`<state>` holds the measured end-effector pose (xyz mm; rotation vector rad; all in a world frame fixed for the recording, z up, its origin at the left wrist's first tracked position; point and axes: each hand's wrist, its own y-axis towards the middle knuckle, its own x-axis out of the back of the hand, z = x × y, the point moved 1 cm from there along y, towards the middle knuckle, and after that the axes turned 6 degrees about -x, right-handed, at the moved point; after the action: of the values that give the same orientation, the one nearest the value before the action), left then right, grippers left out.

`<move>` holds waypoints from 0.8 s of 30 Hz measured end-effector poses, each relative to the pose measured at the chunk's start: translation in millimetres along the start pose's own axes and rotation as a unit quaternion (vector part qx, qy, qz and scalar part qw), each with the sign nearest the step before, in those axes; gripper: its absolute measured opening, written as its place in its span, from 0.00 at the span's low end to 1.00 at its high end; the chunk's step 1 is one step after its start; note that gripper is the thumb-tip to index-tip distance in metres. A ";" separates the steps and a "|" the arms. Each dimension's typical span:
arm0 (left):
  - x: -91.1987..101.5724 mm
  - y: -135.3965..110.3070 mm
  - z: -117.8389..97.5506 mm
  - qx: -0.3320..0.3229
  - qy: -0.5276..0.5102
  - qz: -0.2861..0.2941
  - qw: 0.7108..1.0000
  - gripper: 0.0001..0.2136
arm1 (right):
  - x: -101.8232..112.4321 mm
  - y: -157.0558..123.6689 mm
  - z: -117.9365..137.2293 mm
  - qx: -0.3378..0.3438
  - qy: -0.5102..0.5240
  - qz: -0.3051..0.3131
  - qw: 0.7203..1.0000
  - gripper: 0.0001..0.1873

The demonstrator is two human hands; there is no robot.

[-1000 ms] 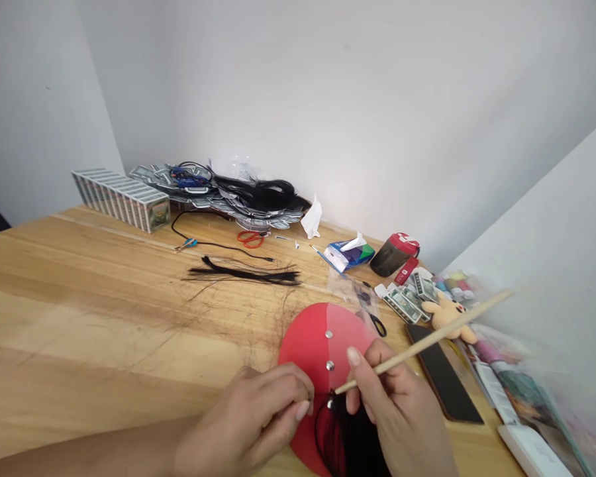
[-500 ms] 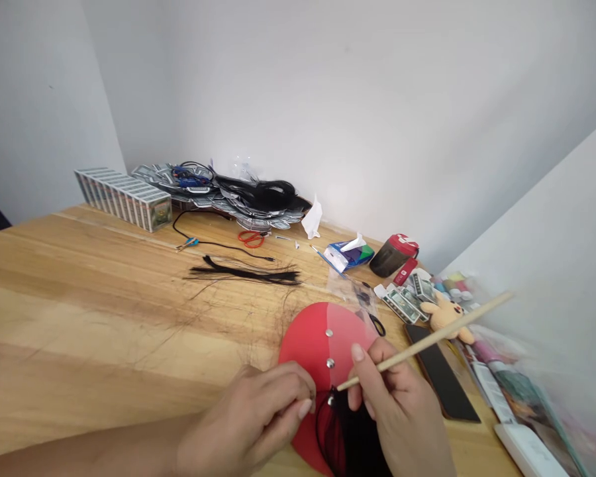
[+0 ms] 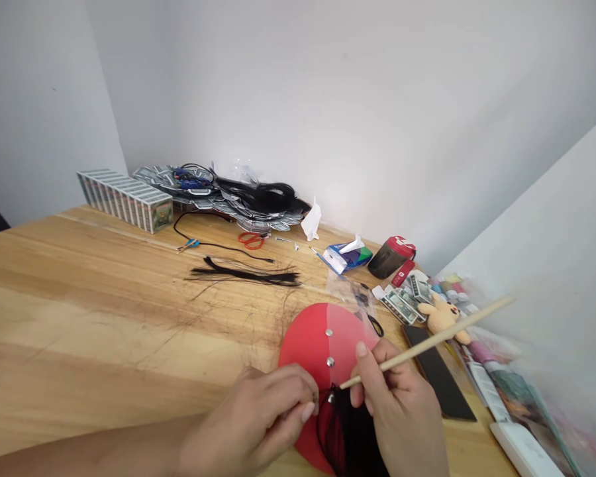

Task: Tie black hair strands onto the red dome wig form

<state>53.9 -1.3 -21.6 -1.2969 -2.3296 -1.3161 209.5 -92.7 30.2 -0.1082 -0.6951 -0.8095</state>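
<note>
A round red board point(image 3: 305, 338) with metal studs down its middle lies in front of me, its right half a paler red. A bundle of black hair-like strands point(image 3: 355, 430) hangs from the lower stud over the board. My right hand point(image 3: 402, 404) pinches a thin wooden stick point(image 3: 442, 338), slanting up to the right. Its lower end is close beside the lower stud, where the strands gather. At the board's left edge is my left hand point(image 3: 263, 411), fingers curled and pressed together. Whatever they pinch is hidden; a few strands curve close to them.
A bundle of black strands point(image 3: 248, 271) lies beyond the board, with loose hairs around it. Further back are red-handled scissors point(image 3: 251, 240), a tissue pack point(image 3: 347, 256) and a row of boxes point(image 3: 124, 199). On the right lie a dark phone point(image 3: 444, 381) and a plush toy point(image 3: 442, 315).
Both hands keep nearly the same pose. The stick's lower end has shifted very slightly to the right. The view has moved a little.
</note>
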 end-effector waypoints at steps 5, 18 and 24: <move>0.0 -0.5 -1.2 0.003 -0.005 0.001 1.000 0.08 | -0.5 -1.3 1.8 0.004 0.008 -0.019 1.000 0.25; 5.8 -11.3 -24.0 -0.049 0.121 0.038 0.991 0.08 | -7.5 0.6 -6.1 -0.021 0.132 -0.006 0.991 0.24; 11.7 -70.7 -65.8 0.037 0.189 -0.045 0.980 0.07 | 3.2 -5.1 11.6 -0.008 0.172 0.026 0.985 0.26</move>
<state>-23.0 -60.8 -19.9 -0.8385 -2.1644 -1.3497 201.3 -94.3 40.3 0.0010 -0.3587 -0.7598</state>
